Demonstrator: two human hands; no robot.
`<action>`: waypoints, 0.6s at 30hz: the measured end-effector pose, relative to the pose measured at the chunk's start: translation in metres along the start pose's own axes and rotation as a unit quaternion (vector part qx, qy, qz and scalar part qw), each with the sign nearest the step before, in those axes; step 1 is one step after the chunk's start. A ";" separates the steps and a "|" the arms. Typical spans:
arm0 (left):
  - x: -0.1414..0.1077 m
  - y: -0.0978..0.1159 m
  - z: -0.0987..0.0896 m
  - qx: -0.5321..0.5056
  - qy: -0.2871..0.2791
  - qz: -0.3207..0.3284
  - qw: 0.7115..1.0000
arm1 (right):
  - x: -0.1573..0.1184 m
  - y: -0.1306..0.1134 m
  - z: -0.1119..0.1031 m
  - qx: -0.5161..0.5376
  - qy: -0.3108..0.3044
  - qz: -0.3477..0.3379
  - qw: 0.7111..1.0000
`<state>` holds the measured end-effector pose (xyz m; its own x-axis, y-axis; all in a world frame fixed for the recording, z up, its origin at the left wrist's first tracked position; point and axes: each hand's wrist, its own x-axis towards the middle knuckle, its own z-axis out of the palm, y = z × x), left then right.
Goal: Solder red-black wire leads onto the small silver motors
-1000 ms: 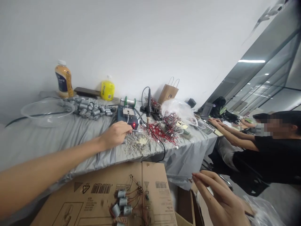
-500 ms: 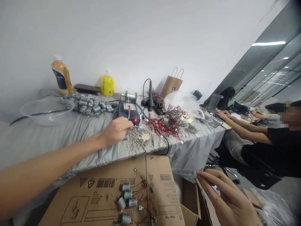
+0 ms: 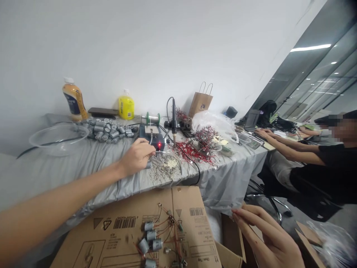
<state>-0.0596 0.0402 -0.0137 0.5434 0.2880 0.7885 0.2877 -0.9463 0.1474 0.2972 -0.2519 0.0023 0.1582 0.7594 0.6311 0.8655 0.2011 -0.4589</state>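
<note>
My left hand (image 3: 138, 156) is closed round a thin metallic tool (image 3: 162, 152) that points right, above a scatter of small parts (image 3: 167, 166) on the covered table. Just behind it stands a dark box (image 3: 153, 138) with a lit red light. My right hand (image 3: 264, 232) is at the lower right, beyond the cardboard's right side, thumb and fingertips pressed together. Whatever they pinch is too small to make out. Several small motors (image 3: 149, 235) with wires lie on the flat cardboard (image 3: 122, 242) below.
Loose cylindrical motors (image 3: 107, 130), a clear bowl (image 3: 58, 137) and two bottles stand at the back left. A black upright tool (image 3: 174, 117), red wires (image 3: 192, 152) and a plastic bag (image 3: 214, 123) are right of centre. A person (image 3: 337, 160) sits at the right, forearms on the table.
The view has shifted slightly, so the table items appear a little lower. Both hands keep almost the same pose and place.
</note>
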 end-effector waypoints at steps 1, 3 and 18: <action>0.000 -0.001 0.001 0.004 0.007 0.007 1.000 | -0.001 0.001 0.000 0.000 -0.003 0.003 1.000; -0.001 -0.004 0.005 0.010 0.025 0.022 0.999 | -0.003 0.003 0.000 -0.003 -0.011 0.009 1.000; -0.007 -0.020 0.004 0.005 0.057 0.087 0.995 | -0.018 0.019 -0.008 0.011 -0.029 0.014 0.999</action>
<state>-0.0654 0.0575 -0.0242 0.4926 0.1020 0.8642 0.2052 -0.9787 -0.0015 0.3148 -0.2669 -0.0127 0.1547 0.7992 0.5808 0.8505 0.1914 -0.4899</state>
